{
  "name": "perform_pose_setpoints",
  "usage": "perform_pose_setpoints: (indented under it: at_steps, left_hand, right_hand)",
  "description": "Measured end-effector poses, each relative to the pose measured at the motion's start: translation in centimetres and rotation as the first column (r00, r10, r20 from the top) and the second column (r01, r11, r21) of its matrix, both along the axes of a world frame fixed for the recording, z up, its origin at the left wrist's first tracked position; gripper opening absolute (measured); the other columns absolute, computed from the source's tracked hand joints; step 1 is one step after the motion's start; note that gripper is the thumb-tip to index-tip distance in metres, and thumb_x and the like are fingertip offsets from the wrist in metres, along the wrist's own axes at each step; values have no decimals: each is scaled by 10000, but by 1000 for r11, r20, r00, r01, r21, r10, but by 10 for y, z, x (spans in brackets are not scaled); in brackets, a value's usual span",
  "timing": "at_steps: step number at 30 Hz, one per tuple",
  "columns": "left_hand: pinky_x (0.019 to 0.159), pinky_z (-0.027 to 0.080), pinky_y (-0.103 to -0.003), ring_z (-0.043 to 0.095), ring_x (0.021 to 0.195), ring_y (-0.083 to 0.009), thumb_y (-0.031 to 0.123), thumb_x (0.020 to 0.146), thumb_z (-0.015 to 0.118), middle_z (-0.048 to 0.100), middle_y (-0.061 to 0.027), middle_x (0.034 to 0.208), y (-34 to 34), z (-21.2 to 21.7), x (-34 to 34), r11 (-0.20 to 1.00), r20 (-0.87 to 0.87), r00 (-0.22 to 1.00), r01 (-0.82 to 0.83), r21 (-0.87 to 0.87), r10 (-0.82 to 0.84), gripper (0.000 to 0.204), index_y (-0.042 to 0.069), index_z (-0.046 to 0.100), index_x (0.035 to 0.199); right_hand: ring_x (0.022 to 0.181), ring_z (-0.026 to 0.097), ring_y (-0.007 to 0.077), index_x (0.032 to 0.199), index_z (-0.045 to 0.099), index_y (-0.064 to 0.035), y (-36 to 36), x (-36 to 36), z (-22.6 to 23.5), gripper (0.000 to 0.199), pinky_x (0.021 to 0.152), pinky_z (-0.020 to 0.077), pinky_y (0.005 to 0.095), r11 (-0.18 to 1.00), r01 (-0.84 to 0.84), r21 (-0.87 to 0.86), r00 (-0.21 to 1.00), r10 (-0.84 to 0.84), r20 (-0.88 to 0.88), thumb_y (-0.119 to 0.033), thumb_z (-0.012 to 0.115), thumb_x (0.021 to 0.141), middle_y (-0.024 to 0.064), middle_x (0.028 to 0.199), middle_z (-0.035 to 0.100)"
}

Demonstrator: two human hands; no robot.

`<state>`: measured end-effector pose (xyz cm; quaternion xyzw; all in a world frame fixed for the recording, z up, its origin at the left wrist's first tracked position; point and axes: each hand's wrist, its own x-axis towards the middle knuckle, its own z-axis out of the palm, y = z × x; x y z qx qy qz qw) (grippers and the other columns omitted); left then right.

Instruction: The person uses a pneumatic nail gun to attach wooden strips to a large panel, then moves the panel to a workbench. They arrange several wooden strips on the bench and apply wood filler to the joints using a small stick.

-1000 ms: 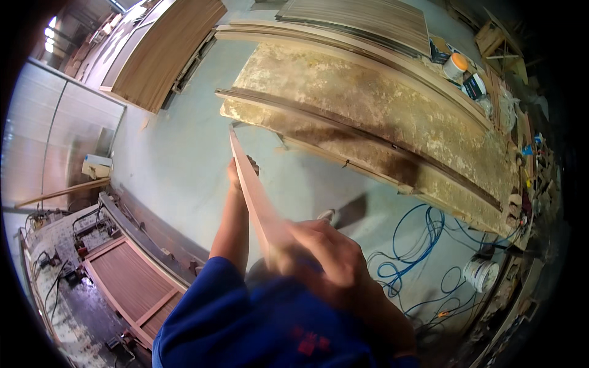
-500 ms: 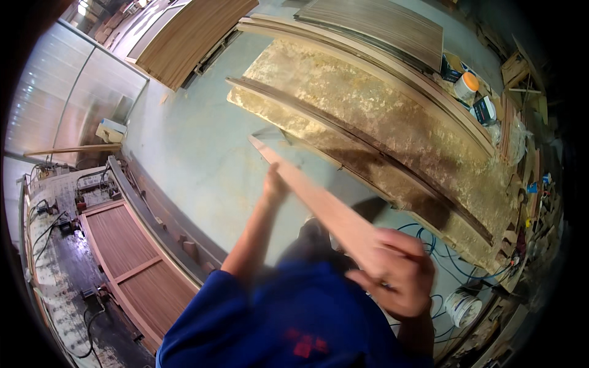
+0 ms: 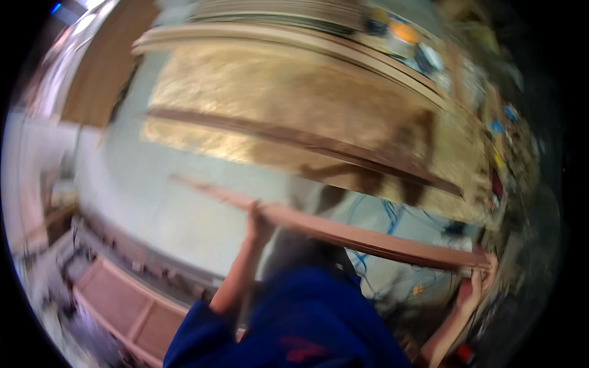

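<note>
Although much of the view is blurred, a pale floor (image 3: 141, 208) can be made out, and above it a broad worktop (image 3: 227, 86), stained yellow and brown, is seen ahead of the person. At the upper left a brown wooden block (image 3: 107, 67) is shown, and at the lower left a reddish framed panel (image 3: 119, 294) is partly covered by the sleeve of a blue shirt (image 3: 294, 325). Along the worktop's far edge, long pale strips (image 3: 245, 32) are laid side by side; nearer, a dark strip (image 3: 294, 138) is laid lengthwise across the stained surface. Over the floor, on the near side of the worktop, a long reddish wooden piece (image 3: 368, 238) is held slantwise in front of the body, its right end lower in the view and its left end blurred. Behind it, blue hoses (image 3: 392, 214) are seen loosely tangled. Near the far right corner of the worktop, a white tub (image 3: 402, 46) topped with orange is shown. By the right hand (image 3: 485, 273) the wooden piece is gripped at its right end, the fingers curled round it; by the left hand (image 3: 261, 224) it is grasped farther left along its length, the fingers closed on it, though their exact placing cannot be told.
</note>
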<state>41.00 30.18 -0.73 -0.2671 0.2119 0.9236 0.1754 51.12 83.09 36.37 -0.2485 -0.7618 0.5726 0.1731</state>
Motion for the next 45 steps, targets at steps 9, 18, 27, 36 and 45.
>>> perform_pose_setpoints:
  at_steps: [9,18,27,36,45]
  left_hand:
    - [892,590,-343,686,992,-199,223,1014,609,681,-176,1187,32,104,-69,993,175,983,-36,-116,56,356,-58,592,1232]
    - [816,624,-359,720,868,-219,337,1011,656,733,-82,910,239,34,-285,844,60,984,172,-509,-165,268,81,692,941]
    - [738,556,-332,611,781,-162,386,1048,605,607,13,809,257,-76,-315,812,37,995,99,-575,-95,267,189,595,868]
    - [922,528,-440,624,1016,-289,576,1072,373,657,-129,1078,153,95,-330,810,-491,819,-489,-323,298,603,40,614,1206]
    - [709,599,-360,646,779,-291,188,1035,520,643,-175,915,72,212,-310,768,-348,717,-640,18,605,307,-77,563,1184]
  right_hand:
    - [1032,590,128,1448,534,-97,143,-63,-144,445,796,477,262,834,-10,-551,998,-29,-62,-114,638,1015,64,1277,625]
    - [974,657,125,1312,617,-99,332,-200,-291,311,786,584,309,952,148,-266,977,-100,188,-221,671,1031,5,1093,627]
    - [1060,627,150,1487,515,-114,423,-249,-366,468,899,589,337,953,-124,-278,958,188,218,-206,641,1046,45,1232,600]
    - [1225,516,229,1366,522,-21,242,-230,-118,811,1069,419,381,921,-390,-11,918,388,-79,-495,879,813,103,1316,517]
    - [906,659,187,1218,608,-28,54,-283,49,659,615,524,364,620,-654,434,431,776,-460,-298,943,719,81,999,671]
